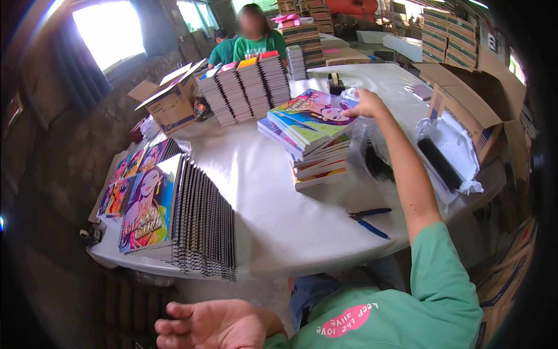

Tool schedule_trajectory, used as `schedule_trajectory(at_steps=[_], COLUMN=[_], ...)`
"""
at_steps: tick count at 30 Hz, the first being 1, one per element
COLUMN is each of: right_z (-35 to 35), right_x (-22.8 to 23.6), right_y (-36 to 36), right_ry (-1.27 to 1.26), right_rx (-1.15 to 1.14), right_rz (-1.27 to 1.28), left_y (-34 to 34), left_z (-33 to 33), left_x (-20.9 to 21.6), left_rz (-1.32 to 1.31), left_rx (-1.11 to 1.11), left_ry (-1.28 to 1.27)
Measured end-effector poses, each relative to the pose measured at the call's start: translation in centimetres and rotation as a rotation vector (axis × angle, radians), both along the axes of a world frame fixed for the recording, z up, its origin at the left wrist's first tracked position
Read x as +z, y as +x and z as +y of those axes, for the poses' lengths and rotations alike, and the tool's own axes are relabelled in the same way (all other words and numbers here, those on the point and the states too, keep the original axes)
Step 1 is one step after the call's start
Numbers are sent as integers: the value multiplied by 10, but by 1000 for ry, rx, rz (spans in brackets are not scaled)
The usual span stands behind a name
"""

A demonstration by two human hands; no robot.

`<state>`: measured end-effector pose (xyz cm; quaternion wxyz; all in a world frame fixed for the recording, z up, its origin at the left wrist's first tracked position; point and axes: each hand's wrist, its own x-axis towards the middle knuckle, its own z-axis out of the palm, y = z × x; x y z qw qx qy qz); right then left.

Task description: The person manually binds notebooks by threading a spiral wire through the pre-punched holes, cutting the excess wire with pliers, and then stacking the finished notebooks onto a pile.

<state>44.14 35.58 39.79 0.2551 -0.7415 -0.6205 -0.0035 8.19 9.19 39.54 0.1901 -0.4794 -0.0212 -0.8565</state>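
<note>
White-covered table (279, 232) in a dim, rough-walled room, with a bright window (107, 35) and dark curtain (75, 64) beyond the left edge, stacked boxes (450, 35) beyond the far right corner. At the far edge, notebook piles (247, 90); at the near left corner, coiled notebooks (200, 221); along the right edge, an open carton (465, 104) and black coils (439, 160) in white paper; toward the near edge, pliers (372, 225), handles spread. Right of centre, toward the far edge, a book stack (319, 136), with right hand (369, 104) at its top, fingers bent over clear film (349, 98); grip or mere contact impossible to tell. Left hand (212, 326) open before the near edge, palm up, fingers loosely curled, lower part cut off by the frame. Partly behind the right forearm, a plastic bag (363, 136) with dark contents, hard to make out. Past the far edge, one co-worker (256, 45) half hidden by notebook piles, a second (222, 52) mostly hidden behind the first.
</note>
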Motion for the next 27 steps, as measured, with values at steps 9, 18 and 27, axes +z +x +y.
schedule_trajectory(at_steps=[9, 18, 27], right_z=[-161, -233, -131], right_x=[51, -91, -154], right_y=[-100, -82, 225], right_ry=[516, 255, 290], right_rx=[608, 988, -465], right_rz=[712, 1392, 105], left_y=[75, 84, 92], left_z=[38, 53, 66], left_x=[-4, -85, -99], left_rz=[474, 897, 1064], left_rx=[393, 416, 308], left_ry=[-536, -846, -911])
